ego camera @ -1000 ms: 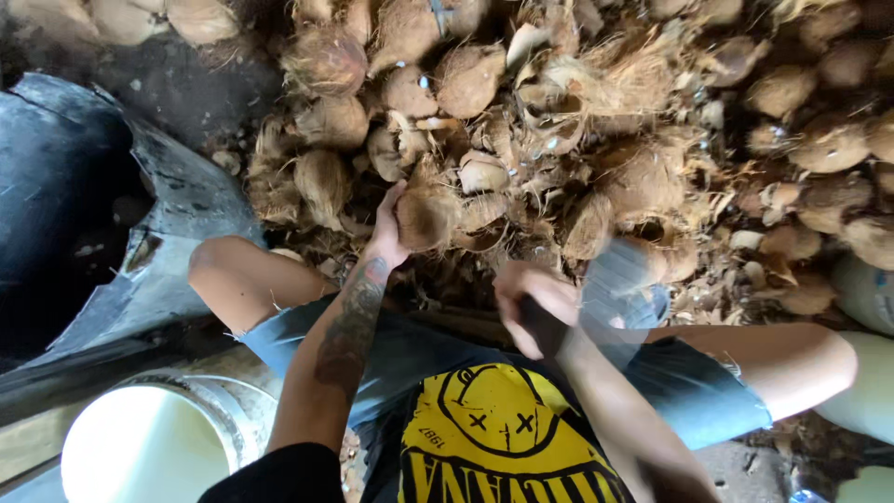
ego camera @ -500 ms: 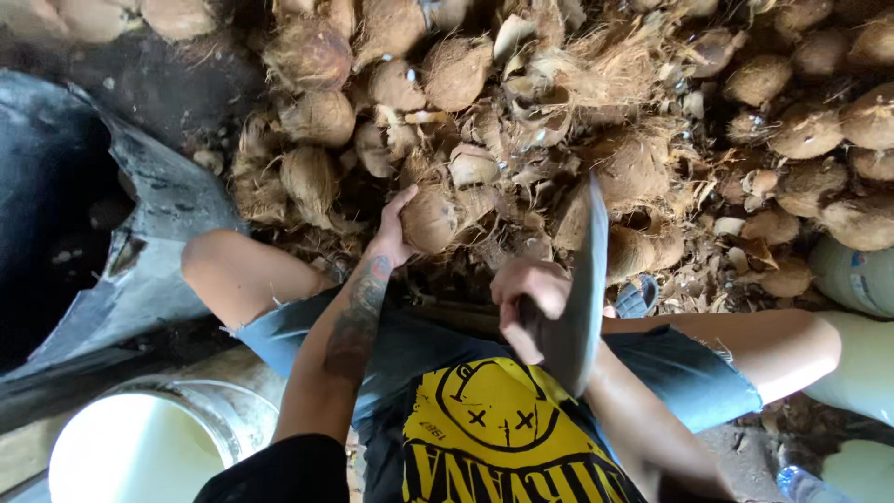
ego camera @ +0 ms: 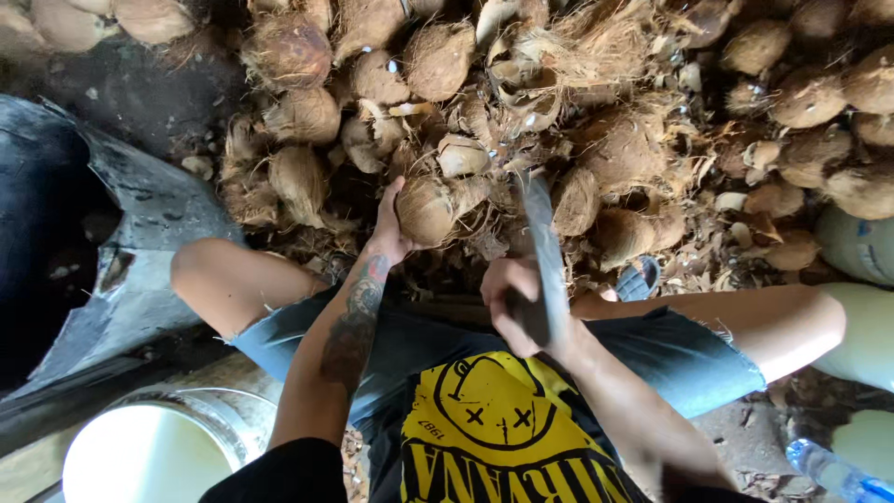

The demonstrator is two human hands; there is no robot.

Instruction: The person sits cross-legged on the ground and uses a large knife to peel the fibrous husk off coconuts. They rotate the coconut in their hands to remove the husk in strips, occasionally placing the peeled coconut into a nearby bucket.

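A husked coconut (ego camera: pixel 426 210) is gripped by the left hand (ego camera: pixel 389 233) at the near edge of the big coconut pile (ego camera: pixel 596 121), just past the knees, while a heavy cleaver (ego camera: pixel 543 251) is clenched in the right hand (ego camera: pixel 523 303) with the blade raised right beside it. Honestly, those left fingers could get nicked if the blade is brought down off-centre, since they're wrapped so close to the strike spot. The round shell could also be sent rolling by a glancing hit.

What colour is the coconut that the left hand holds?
Light brown, with fibrous husk: the coconut held by the left hand, seen in the head view.
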